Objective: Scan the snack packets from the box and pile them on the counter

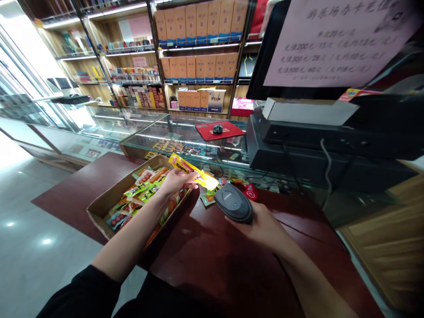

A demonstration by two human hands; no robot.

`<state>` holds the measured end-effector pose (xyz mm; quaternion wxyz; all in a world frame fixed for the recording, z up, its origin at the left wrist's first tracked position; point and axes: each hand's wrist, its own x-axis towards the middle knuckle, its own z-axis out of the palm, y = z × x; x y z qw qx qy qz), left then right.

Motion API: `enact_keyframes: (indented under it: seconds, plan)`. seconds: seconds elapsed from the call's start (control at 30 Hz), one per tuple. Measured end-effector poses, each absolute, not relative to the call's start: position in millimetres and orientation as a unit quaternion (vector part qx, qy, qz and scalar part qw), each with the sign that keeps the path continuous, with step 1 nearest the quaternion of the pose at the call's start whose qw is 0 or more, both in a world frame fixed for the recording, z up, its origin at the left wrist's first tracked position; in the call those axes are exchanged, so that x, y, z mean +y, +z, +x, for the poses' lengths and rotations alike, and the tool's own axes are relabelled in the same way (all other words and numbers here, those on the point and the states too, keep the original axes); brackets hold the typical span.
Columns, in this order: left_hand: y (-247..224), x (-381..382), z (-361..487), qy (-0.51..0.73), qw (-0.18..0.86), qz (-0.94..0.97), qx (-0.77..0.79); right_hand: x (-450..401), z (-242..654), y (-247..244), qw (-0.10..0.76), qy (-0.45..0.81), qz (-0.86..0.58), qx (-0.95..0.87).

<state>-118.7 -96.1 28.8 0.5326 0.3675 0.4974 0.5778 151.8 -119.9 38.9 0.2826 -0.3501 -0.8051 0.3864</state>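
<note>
My left hand [177, 183] grips a yellow snack packet [185, 164] that looks like a wrapped sausage. Bright light from the scanner falls on the packet's right end. Closed around the handle of a dark grey barcode scanner [233, 203], my right hand [261, 223] points its head at the packet. Below and left of my left hand stands an open cardboard box [99, 221], filled with several packaged sausages [144, 187] in green, red and clear wrappers. A few more packets [208, 199] lie on the table just beyond the scanner.
The dark red table [198, 265] meets a glass display counter [145, 137]. On the glass rest a red mat [232, 129] and a black mouse [217, 129]. A monitor with a pink paper sign [331, 48] and black machine [298, 150] stand at right. Behind are stocked shelves [198, 46].
</note>
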Motion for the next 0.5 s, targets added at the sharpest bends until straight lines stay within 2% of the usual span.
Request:
enact_keyframes:
  seconds: [0.33,0.5]
  plan:
    - [27.4,-95.5,-118.7,0.569,0.521,0.371,0.517,-119.8,152.7,37.1,0.276,0.386,-0.35,-0.808]
    - [33.3,-97.3,-126.7,0.556,0.48,0.367,0.571,-120.2,154.4,38.3,0.271,0.363,-0.353,-0.819]
